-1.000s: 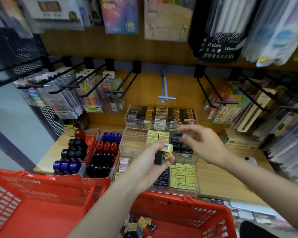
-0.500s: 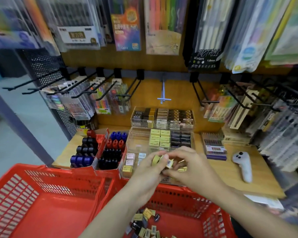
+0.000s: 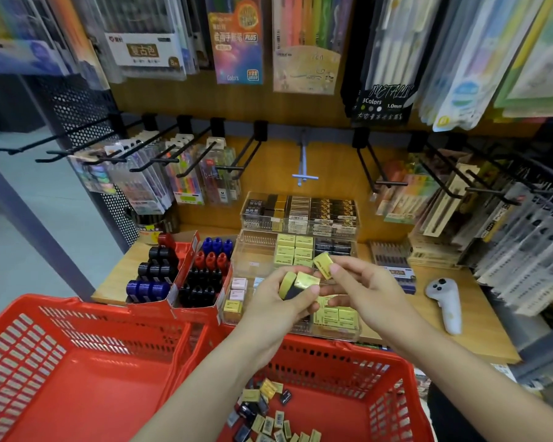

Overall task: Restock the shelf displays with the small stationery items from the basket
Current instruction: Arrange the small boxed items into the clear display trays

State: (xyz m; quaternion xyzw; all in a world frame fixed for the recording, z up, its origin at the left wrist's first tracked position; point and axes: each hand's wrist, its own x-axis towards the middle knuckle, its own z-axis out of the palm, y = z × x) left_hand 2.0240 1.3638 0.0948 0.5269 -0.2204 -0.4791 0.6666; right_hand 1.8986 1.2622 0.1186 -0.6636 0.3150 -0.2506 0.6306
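Wooden shelf (image 3: 479, 317) ahead of me carries clear display trays (image 3: 259, 250); below sits my red basket (image 3: 380, 406) of loose erasers (image 3: 268, 419). My left grip (image 3: 278, 301) clutches several erasers, my right grip (image 3: 364, 291) pinches one yellow eraser (image 3: 323, 264) above the trays.

I see a white handheld controller (image 3: 446, 304) lying on the wooden shelf (image 3: 479, 327), below hanging pen packs (image 3: 237, 39).

Wooden-backed display wall (image 3: 278, 161) with black metal peg hooks (image 3: 186, 148), black perforated side panel (image 3: 77, 103), pale grey floor (image 3: 29, 224).
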